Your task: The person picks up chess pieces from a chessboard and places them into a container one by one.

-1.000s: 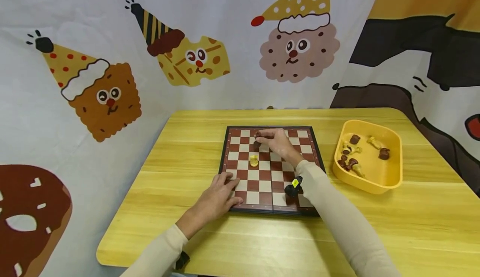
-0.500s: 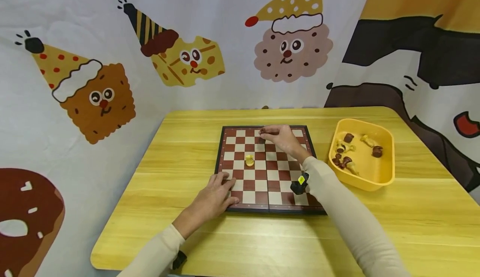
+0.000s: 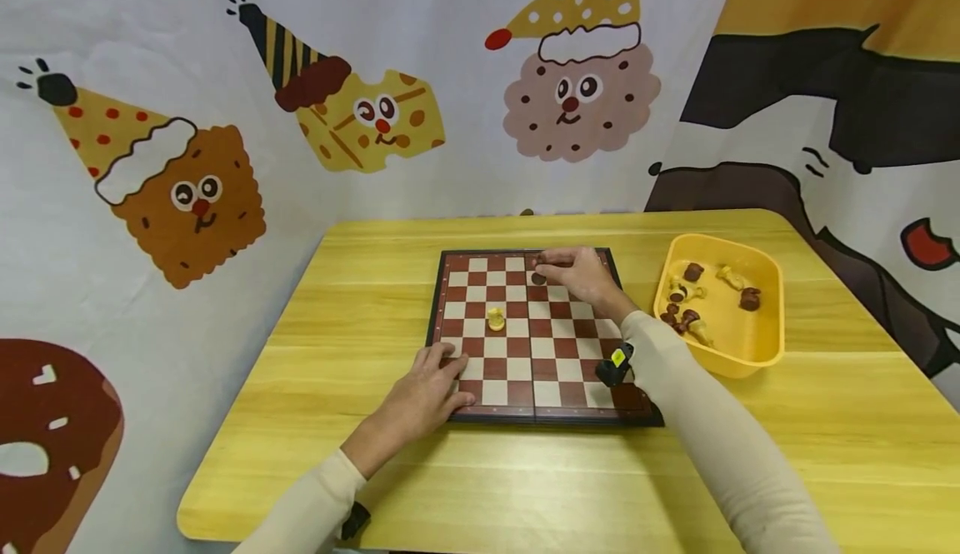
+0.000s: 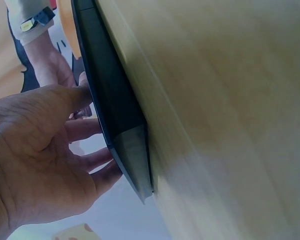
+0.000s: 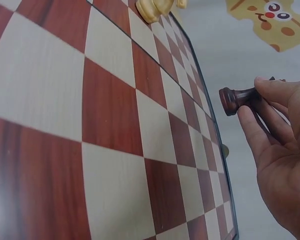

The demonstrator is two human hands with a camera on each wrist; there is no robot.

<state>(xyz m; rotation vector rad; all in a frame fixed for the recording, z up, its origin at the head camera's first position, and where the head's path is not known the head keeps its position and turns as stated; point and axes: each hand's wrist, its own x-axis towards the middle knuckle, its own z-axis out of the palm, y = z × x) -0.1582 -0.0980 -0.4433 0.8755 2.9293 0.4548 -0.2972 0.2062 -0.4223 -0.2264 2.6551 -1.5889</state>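
Observation:
My right hand [image 3: 583,277] pinches a dark brown chess piece [image 5: 235,100] between thumb and fingers. In the head view this piece is over the back rows of the chessboard [image 3: 555,393], just right of the fold. The right wrist view shows its round base pointing at the board, with a gap between; the fingers hide its upper part. A pale yellow chess piece [image 3: 496,319] stands on the left half and is cut off in the right wrist view. At the board's front left corner, my left hand [image 3: 422,396] rests with its fingers on the edge.
On the board's right stands a yellow plastic tub [image 3: 772,321] with several brown and yellow chess pieces lying in it. The wooden table [image 3: 337,304] carries both. A cloth with cartoon prints [image 3: 480,179] hangs behind the table.
My right hand has carried the brown chess piece rightward along the board's back, from the left half past the fold. My left hand keeps its place on the board. The head view shifts slightly.

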